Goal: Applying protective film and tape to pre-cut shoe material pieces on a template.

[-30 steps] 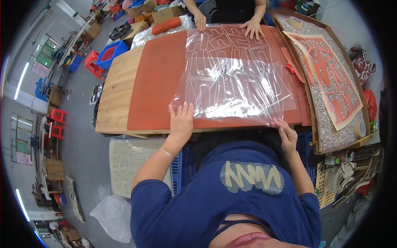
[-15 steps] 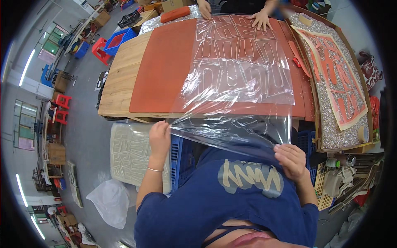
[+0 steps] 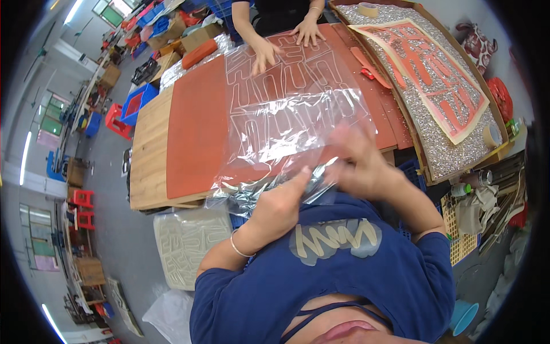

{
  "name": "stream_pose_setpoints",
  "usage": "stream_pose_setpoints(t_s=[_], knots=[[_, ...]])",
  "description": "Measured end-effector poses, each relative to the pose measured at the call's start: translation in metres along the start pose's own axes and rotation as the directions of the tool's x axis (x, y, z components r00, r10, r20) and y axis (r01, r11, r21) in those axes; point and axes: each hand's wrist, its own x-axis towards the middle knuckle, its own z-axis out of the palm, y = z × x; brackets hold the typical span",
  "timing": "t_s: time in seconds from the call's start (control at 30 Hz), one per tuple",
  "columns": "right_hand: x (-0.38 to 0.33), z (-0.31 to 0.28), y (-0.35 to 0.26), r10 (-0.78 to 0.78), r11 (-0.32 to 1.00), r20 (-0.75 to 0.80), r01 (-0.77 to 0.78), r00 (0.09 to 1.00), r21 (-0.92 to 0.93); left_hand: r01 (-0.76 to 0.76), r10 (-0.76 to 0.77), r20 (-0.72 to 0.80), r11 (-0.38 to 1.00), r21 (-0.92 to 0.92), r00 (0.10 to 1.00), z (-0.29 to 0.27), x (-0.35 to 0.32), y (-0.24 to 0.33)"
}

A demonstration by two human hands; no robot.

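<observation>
A clear plastic film [image 3: 298, 123] lies over the red sheet, with its near part crumpled and hanging at the table's front edge. My left hand [image 3: 278, 205] is at this loose part, its index finger stretched forward and the other fingers mostly hidden. To its right, my right hand [image 3: 366, 163] hovers over or touches the film, smeared by motion. Under the film, outlined cut-out shapes [image 3: 286, 71] show on the red sheet [image 3: 197, 117]. Across the table, another person's two hands [image 3: 265, 56] lie spread on the film's far end.
Bare wooden tabletop [image 3: 148, 149] shows at the left. On the right stands a shallow glittery tray [image 3: 450, 157] holding a cut red stencil-like sheet [image 3: 452, 86] and tape rolls. A cream panel with cut shapes [image 3: 192, 243] lies below the table's left front, near a white plastic bag [image 3: 172, 315].
Both my hands have come inward and forward from the film's near corners, and the stretched near edge now hangs crumpled. One of the other person's hands has slid nearer over the film. My view has shifted.
</observation>
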Motion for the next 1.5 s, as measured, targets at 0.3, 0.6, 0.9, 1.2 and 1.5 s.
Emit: stream_pose_setpoints(t_s=[0.3,0.6,0.9,1.2,1.5], knots=[[-0.122,0.069,0.2,0.516,0.835,0.281,-0.401,0.809,-0.377,0.005,0.031,-0.234,0.989,0.149,0.972,-0.006,-0.01,-0.007],[-0.078,0.071,-0.012,0.385,0.913,0.1,-0.363,0.917,-0.184,0.177,0.231,-0.847,0.92,0.351,0.478,-0.071,-0.128,-0.038],[-0.077,0.019,0.14,0.283,0.946,0.597,-0.117,0.751,-0.301,0.198,0.455,-0.716,0.754,0.626,0.529,-0.101,-0.137,-0.067],[0.004,0.053,-0.051,0.277,0.945,0.674,-0.068,0.685,-0.319,0.686,0.049,-0.987,0.724,-0.071,-0.154,-0.137,-0.193,-0.107],[0.107,0.103,-0.139,-0.254,0.929,0.753,-0.065,0.607,0.365,0.604,-0.082,-0.9,0.714,-0.353,-0.429,-0.186,-0.292,-0.142]])
